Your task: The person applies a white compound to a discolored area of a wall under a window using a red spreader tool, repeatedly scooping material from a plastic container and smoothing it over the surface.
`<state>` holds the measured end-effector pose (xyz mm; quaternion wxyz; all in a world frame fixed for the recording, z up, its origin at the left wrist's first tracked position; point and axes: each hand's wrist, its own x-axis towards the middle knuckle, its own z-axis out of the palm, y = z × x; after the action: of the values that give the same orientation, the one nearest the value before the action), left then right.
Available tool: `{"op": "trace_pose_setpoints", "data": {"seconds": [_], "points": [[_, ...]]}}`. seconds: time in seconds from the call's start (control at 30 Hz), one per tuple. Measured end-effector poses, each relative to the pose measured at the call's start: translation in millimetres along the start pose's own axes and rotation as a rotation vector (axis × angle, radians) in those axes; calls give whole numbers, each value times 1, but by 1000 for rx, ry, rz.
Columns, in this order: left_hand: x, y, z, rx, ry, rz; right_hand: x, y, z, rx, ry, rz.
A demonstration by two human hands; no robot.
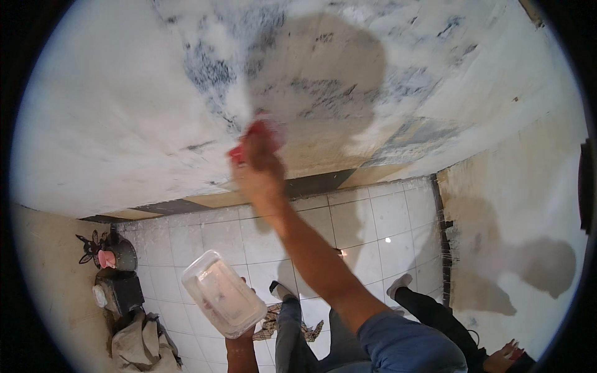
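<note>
My right hand (260, 174) reaches up to the wall and is closed around a red scraper (266, 129), blurred by motion and held at the wall's surface; its exact shape is unclear. Patchy white filler covers much of the wall (137, 105), with dark blue-grey and rough areas showing through. Lower down, my left hand (241, 340) grips a clear rectangular plastic tub (254, 311) from beneath, most of its fingers hidden behind it. Whitish material appears to lie inside the tub.
A white tiled floor (385, 255) meets the wall along a dark and tan band (311, 183). At left stand a dark bucket (127, 255), a black box (121, 291) and a crumpled beige cloth (140, 345). Another person's dark-clad leg (423, 311) is at lower right.
</note>
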<state>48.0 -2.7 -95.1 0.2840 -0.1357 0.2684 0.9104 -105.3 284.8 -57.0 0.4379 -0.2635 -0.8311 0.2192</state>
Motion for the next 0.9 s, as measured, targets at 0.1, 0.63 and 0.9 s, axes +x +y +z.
{"op": "trace_pose_setpoints", "data": {"seconds": [0.1,0.63,0.9], "points": [[10,7,-28,-91,85,-1,-23,-43,21,87,-13,-48],[33,-11,-124,-104,47,-152,63,134,-156,314,508,193],[28,-29,-105,-41,-49,-107,22,-91,36,66,127,-379]]}}
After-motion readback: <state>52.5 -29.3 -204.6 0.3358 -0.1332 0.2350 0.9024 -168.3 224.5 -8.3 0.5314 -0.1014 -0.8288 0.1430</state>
